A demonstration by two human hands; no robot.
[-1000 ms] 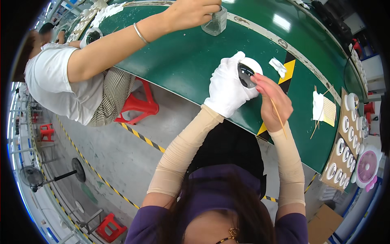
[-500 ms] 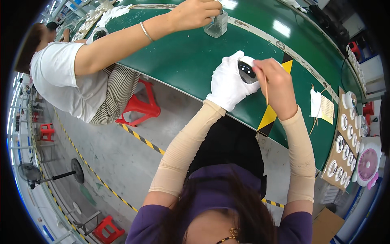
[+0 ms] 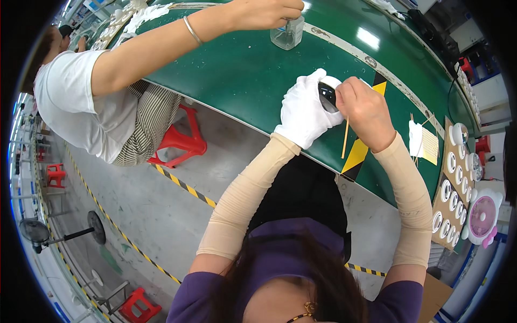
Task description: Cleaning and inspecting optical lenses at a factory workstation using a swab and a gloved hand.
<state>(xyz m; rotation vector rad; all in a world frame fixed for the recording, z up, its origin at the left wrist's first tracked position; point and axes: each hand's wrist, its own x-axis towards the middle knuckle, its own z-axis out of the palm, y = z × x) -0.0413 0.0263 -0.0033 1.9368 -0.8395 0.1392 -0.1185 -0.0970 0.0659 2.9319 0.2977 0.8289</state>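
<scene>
My left hand (image 3: 299, 114), in a white glove, is closed around a round white-rimmed piece with a glossy black domed face (image 3: 326, 97). It holds the piece tilted above the green table, close to the front edge. My bare right hand (image 3: 367, 110) pinches a thin wooden stick (image 3: 345, 141), whose lower end hangs below the fingers. The fingertips of this hand are at the right side of the black face and cover part of it. Whether the upper end of the stick touches the piece is hidden by the fingers.
At the far left, a co-worker's hand (image 3: 264, 13) is over a clear bottle (image 3: 286, 35). Yellow-black tape (image 3: 356, 154) crosses the green table (image 3: 237, 81). To the right lie a white cloth (image 3: 416, 139), a yellowish pad (image 3: 430, 146), a cardboard sheet of white rings (image 3: 451, 185) and a pink fan (image 3: 483, 216).
My right hand has turned at the wrist, its forearm swinging outward. The stick's lower end has moved left and down. The co-worker's arm has shifted slightly; my left hand is nearly still.
</scene>
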